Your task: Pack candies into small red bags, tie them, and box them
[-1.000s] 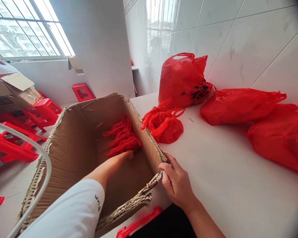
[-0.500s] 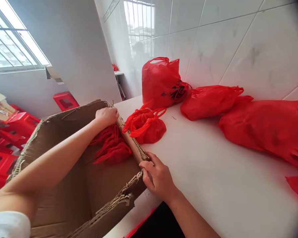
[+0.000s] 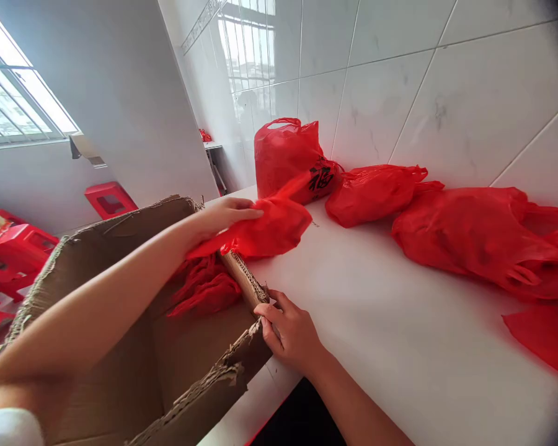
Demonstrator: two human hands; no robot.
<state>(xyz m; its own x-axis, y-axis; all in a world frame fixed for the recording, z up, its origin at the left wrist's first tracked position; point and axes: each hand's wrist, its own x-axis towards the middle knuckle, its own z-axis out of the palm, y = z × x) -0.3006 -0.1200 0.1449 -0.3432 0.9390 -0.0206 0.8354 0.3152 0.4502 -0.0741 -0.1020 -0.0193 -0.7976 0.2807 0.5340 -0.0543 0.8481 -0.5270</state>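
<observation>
One brown cardboard box (image 3: 199, 402) is open in front of us, and a crumpled red heap (image 3: 207, 294) lies on its bottom. The heap is thin and soft, too tangled for us to count its pieces. The box walls are stiff, with rough, torn, wavy edges. Our right hand (image 3: 291, 331) grips one corner of the rim. Our left hand (image 3: 232, 214) reaches across the box and grasps one small red bag (image 3: 279, 229), which is stretched across the rim and over the smooth white table (image 3: 376, 347). Near the shiny tiled wall (image 3: 400, 80), one tall red bag (image 3: 286, 161) stands up, with a loop handle and a black sign (image 3: 320, 178). Beside it we count at least two lumpy red bags (image 3: 376, 195) lying down. We cannot tell what fills them. Far left, we see at least two hard red stools (image 3: 28, 251).
</observation>
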